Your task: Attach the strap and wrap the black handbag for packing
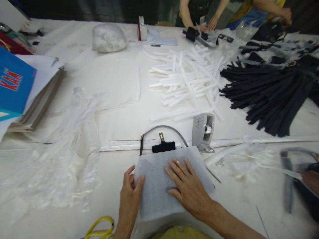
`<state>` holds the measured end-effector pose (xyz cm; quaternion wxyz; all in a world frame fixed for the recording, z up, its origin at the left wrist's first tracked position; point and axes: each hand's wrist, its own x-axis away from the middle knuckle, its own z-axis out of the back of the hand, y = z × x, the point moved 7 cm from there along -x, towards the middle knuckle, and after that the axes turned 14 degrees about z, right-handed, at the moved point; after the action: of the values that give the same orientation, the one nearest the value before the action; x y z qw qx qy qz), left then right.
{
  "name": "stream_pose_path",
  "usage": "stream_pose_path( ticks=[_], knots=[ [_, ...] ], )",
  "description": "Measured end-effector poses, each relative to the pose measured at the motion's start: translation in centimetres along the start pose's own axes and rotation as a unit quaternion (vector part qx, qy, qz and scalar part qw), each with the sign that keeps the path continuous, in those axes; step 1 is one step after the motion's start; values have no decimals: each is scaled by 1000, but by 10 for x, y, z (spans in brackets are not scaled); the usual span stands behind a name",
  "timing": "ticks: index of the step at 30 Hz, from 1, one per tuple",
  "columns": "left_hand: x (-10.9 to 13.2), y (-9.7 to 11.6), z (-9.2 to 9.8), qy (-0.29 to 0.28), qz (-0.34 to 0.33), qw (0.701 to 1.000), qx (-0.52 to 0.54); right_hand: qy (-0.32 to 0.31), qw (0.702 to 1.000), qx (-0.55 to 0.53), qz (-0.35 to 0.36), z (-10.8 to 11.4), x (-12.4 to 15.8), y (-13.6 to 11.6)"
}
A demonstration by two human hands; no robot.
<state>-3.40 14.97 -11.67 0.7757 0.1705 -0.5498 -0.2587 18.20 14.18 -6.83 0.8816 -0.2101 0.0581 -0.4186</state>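
A black handbag lies in front of me, mostly hidden under a white tissue-like sheet point(157, 196). Beyond the sheet's far edge show its curved dark handle point(163, 126) and a black tab point(163, 147) with a metal clasp point(161, 136). My left hand point(131, 189) grips the left edge of the covered handbag, thumb on top and fingers curled at the side. Flat on the sheet, with fingers spread, rests my right hand point(188, 186). A grey tape dispenser point(200, 132) stands just past the bag's far right corner.
White foam-like tubes point(184, 79) are heaped mid-table, with black straps point(269, 89) to their right. Clear plastic film point(74, 159) lies left, below a stack of boards point(42, 103). Yellow-handled scissors point(101, 225) sit near my left forearm. Co-workers' hands point(208, 25) work across the table.
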Motion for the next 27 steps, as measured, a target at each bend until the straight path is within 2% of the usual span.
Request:
stream_pose_path(
  ticks=[6, 13, 20, 22, 24, 25, 27],
  knots=[
    [2, -3, -1, 29, -16, 999, -17, -20, 1000, 6, 20, -3, 3, 4],
    [8, 1, -2, 44, -26, 998, -25, -15, 999, 3, 42, -5, 3, 9],
    [2, -3, 4, 77, -61, 993, -67, -1, 999, 5, 45, -16, 6, 11],
    [11, 7, 12, 127, -129, 977, -108, -2, 999, 4, 38, -17, 6, 11],
    [32, 26, 13, 178, -244, 938, -169, 1, 1000, 0, 31, -17, 6, 11],
    [44, 35, 6, 176, -308, 913, -201, 4, 1000, -1, 29, -16, 5, 11],
    [67, 45, -22, 102, -414, 867, -259, 9, 1000, -5, 27, -15, 4, 10]
  ],
)
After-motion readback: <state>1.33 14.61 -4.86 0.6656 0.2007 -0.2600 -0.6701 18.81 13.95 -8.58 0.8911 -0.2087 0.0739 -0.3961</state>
